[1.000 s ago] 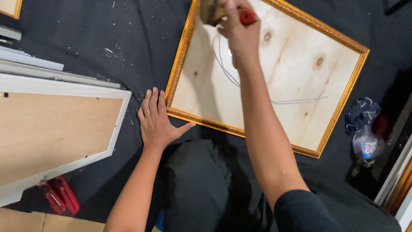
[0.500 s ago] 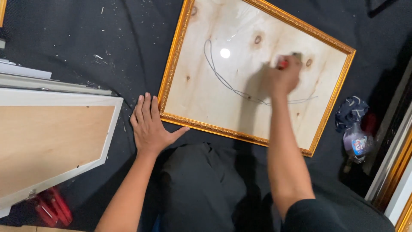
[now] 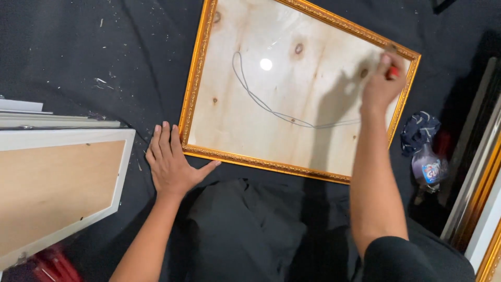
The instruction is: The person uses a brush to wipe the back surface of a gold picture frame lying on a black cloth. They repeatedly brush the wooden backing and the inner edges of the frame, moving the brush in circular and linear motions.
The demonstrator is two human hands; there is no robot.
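Observation:
A gold ornate picture frame (image 3: 198, 78) lies face down on black cloth, its pale plywood back (image 3: 271, 115) showing knots and a thin hanging wire (image 3: 271, 109) strung across it. My left hand (image 3: 169, 164) rests flat and open on the cloth, thumb touching the frame's near left corner. My right hand (image 3: 383, 86) is closed around a small red-handled tool (image 3: 392, 72) at the frame's far right corner; the tool's working end is hidden by my fingers.
A white frame with a brown backing board (image 3: 57, 188) lies at left, more stacked frames behind it. A red tool (image 3: 52, 263) sits at bottom left. A spray bottle (image 3: 429, 169) and dark cloth (image 3: 420, 130) lie right, beside leaning frames (image 3: 477, 198).
My right hand, holding the red-handled tool, has moved from the frame's top left area across the plywood to the far right corner. The left hand stayed planted at the near left corner.

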